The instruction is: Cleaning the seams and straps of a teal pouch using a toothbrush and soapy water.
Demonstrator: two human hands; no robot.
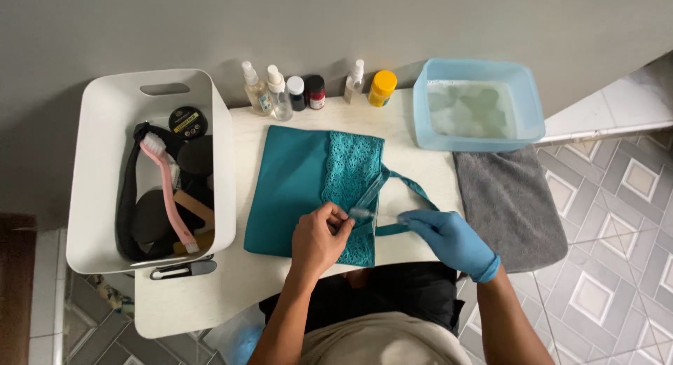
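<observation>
A teal fabric bag (pixel 294 190) with a lace panel lies flat on the white table (pixel 231 288). My bare left hand (pixel 319 240) pinches the lace edge near the bag's opening. A small clear-handled brush (pixel 371 193) lies slanted across the opening, its head right by my left fingertips; whether those fingers also touch it is unclear. My right hand (pixel 452 242), in a blue glove, grips the bag's teal strap (pixel 413 186) beside the opening.
A white bin (pixel 98 162) at the left holds a pink brush (pixel 168 190), a round tin and dark items. Several small bottles (pixel 280 92) and a yellow-capped jar (pixel 382 87) line the wall. A blue tub of water (pixel 477 106) and a grey towel (pixel 508 204) sit at the right.
</observation>
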